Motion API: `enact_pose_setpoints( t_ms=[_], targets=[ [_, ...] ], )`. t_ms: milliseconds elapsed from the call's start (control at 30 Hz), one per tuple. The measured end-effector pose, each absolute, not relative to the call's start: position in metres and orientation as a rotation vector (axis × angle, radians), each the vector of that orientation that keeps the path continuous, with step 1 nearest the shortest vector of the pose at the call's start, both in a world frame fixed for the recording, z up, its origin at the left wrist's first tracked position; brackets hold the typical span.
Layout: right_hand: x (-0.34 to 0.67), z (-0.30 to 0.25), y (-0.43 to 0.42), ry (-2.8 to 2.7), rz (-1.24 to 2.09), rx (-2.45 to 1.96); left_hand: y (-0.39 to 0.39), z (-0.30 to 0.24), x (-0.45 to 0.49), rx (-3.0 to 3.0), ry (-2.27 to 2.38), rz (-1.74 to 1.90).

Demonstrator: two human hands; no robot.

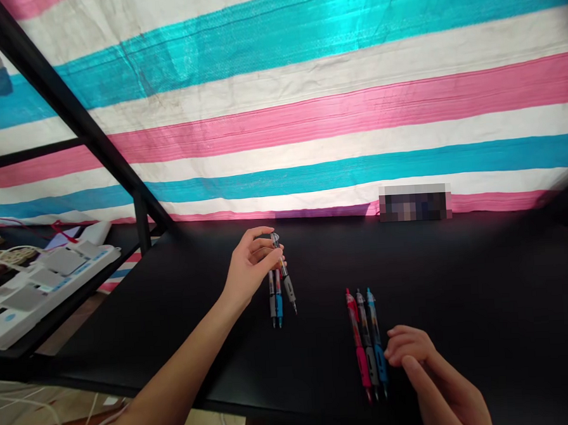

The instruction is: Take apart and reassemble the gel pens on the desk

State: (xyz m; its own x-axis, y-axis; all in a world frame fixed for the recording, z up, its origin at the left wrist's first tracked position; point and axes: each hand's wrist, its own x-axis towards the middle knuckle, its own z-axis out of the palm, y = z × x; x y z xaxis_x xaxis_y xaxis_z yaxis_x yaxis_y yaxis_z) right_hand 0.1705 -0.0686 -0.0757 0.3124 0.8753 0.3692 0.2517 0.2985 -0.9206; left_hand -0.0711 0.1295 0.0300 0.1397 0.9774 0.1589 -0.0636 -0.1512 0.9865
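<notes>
My left hand (253, 265) is closed on a clear-barrelled pen with a grey grip (288, 288), pinched near its clicker end, with the tip slanting down. Just beneath and left of it, a grey-grip pen (272, 302) and a blue-grip pen (279, 301) lie side by side on the black table (200, 344). Farther right lies a row of three pens: pink (359, 348), grey (367, 341) and blue (376, 334). Beside the blue one rests my right hand (430, 370), its fingers loosely bent with nothing visible in them; whether the fingertips touch that pen I cannot tell.
A white power strip (54, 288) with plugs and cables lies left of the table, past a black metal frame bar (104, 152). Behind the table hangs a striped sheet (308, 129). A blurred-out patch (414, 202) covers something at the back edge.
</notes>
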Motion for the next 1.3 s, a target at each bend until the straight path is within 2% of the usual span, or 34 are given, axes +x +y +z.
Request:
enact_pose_setpoints(
  t_ms=[400, 933, 1167, 1300],
  targets=[
    [0.171, -0.075, -0.069, -1.158, 0.659, -1.17, 0.137, 0.017, -0.074, 1.567, 1.073, 1.101],
    [0.17, -0.082, -0.068, -1.123, 0.68, -1.153, 0.151, -0.008, -0.077, 2.337, 1.376, 0.677],
    [0.167, -0.079, -0.066, -1.11, 0.698, -1.138, 0.146, 0.0, -0.078, 2.455, 1.409, 0.699],
    [0.161, -0.074, -0.062, -1.058, 0.66, -1.078, 0.106, 0.015, -0.068, 2.549, 1.276, 0.8]
  ],
)
